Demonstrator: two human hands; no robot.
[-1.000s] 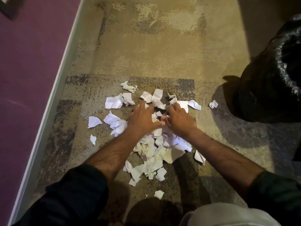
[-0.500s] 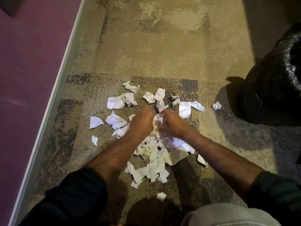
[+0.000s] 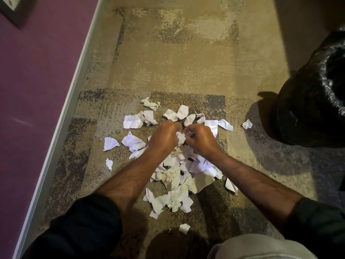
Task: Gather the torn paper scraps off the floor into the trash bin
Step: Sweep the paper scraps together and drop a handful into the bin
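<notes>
Grip: both hands are curled together at the far end of the pile. The left hand (image 3: 164,136) and right hand (image 3: 200,138) are closed round one wad of paper scraps (image 3: 180,137), which shows white in the gap between the thumbs; knuckles nearly touch. How much is held underneath can't be told, since the fingers are hidden.

Just nearside of the grip, toward the body, the main heap of scraps (image 3: 179,176) is left on the floor (image 3: 186,71), running lengthwise from the grip back between the forearms. More loose pieces are scattered to the far side and the left of the grip, w/ two small outliers (image 3: 111,143) well off to the left. One stray bit (image 3: 247,124) lies to the right, between grip and bin.

Key relation: the trash bin (image 3: 321,101), lined w/ a black bag, is placed well to the right of the grip and a little further away, its mouth half cut off by the frame edge. The right hand is nearer to it, so the carry would prob. be a lift and a rightward swing, led by that side. Most of the paper is judged still to be collected; several trips are likely needed.
</notes>
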